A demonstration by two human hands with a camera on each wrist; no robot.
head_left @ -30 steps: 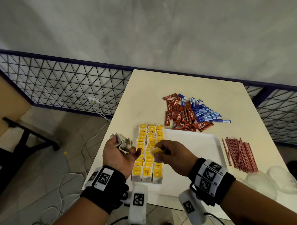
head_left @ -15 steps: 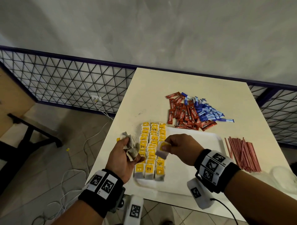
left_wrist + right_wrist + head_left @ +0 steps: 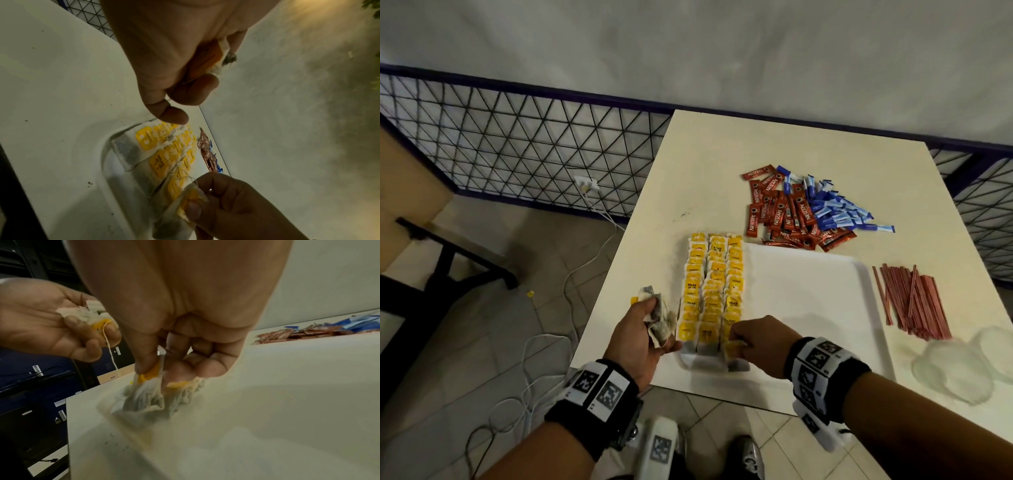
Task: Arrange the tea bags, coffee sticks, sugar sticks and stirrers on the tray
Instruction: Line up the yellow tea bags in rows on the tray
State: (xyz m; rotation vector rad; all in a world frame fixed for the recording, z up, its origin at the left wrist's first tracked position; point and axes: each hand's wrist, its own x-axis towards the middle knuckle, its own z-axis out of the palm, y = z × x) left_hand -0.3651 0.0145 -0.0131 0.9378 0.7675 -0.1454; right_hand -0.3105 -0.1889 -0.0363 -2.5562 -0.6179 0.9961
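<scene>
A white tray (image 3: 808, 301) sits on a pale table (image 3: 722, 154). The tray is the landmark here.

On the left part of the tray lie three neat rows of tea bags (image 3: 714, 284) with yellow tags. They run from the far edge to the near edge.

The right hand (image 3: 756, 342) is at the near end of the rows. Its thumb and fingers (image 3: 144, 356) pinch one tea bag (image 3: 148, 395) by its yellow tag. The bag's bottom touches the tray at the near end of the right row.

The left hand (image 3: 643, 335) is just left of the tray, at its near corner. Its fingers are curled round a bunch (image 3: 659, 318) of crumpled tea bags. A yellow tag and a thin string (image 3: 111, 350) hang from the bunch.

Just past the far edge of the tray is a pile of red coffee sticks (image 3: 780, 212). Blue sugar sticks (image 3: 839, 212) lie mixed in on the right of that pile.

To the right of the tray, a little apart from it, lies a bunch of thin red stirrers (image 3: 914, 301). Nearer than the stirrers are some clear plastic things (image 3: 955, 370); I cannot tell what they are.

Left of the table is a black wire fence (image 3: 517, 144) and a tiled floor with white cables (image 3: 544, 359).
</scene>
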